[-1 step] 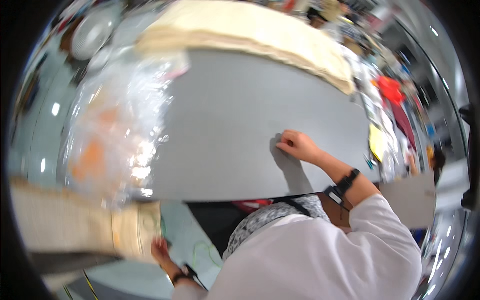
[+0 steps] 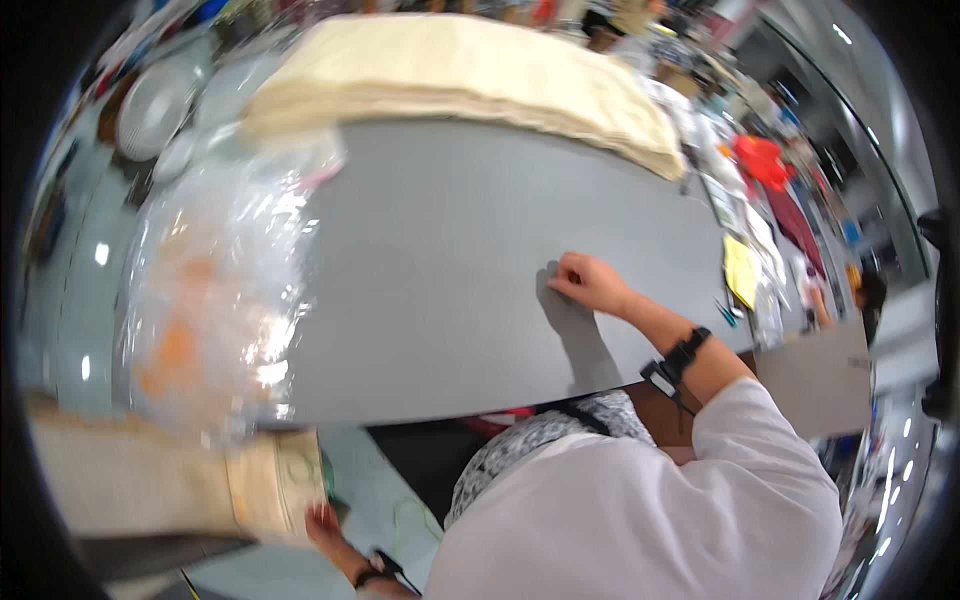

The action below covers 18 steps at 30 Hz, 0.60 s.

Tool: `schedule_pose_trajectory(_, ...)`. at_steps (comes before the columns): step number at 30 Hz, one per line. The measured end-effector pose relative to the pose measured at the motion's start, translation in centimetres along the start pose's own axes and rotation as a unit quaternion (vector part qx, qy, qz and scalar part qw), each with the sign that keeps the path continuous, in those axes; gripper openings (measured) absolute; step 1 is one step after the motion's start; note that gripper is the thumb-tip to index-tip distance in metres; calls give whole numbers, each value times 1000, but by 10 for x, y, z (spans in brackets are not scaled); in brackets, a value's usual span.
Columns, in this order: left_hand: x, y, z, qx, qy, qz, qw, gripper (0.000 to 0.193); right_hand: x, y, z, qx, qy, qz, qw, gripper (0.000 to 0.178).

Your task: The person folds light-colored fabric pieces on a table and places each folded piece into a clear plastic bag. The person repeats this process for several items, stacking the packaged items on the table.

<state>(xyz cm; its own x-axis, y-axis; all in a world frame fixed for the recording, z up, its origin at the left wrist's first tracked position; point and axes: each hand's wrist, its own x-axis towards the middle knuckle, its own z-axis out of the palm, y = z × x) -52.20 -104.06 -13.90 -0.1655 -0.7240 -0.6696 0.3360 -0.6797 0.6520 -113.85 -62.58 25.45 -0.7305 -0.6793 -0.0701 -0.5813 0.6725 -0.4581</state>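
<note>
My right hand [image 2: 594,284] is curled into a loose fist at the grey tabletop [image 2: 440,260], its shadow falling just to the left. Nothing shows in its fingers. Low on the left, my left hand [image 2: 323,526] is beside the edge of a cream cloth pile [image 2: 275,480], below table height. Its fingers are small and blurred, so I cannot tell whether they touch the cloth. A long folded stack of cream fabric [image 2: 450,65] lies along the table's far side. On the table's left lies a shiny clear plastic bag [image 2: 225,290] with orange patches.
At the right table edge are a yellow packet [image 2: 740,270] and small teal snips [image 2: 728,314]. A cardboard box [image 2: 815,380] stands at the right. Beyond it are a red bag [image 2: 762,162] and another person's arm [image 2: 820,303]. A white fan [image 2: 157,108] stands at far left.
The view has shifted slightly, so the table's near edge and the cloth pile at lower left sit a little lower. Both hands keep nearly the same pose.
</note>
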Motion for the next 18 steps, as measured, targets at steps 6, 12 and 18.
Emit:
schedule_pose_trajectory(6, -4, 176, 28, 261, 166, 199, 930, 46, 54, 197, -100, 110, 319, 159, 928, 20)
schedule_pose_trajectory(12, -112, 260, 297, 214, 11, 396, 893, 40, 120, 267, -162, -52, 425, 172, 887, 16)
schedule_pose_trajectory(18, -176, 125, 616, 332, -287, 278, 855, 26, 161, 320, -168, -5, 400, 156, 903, 19)
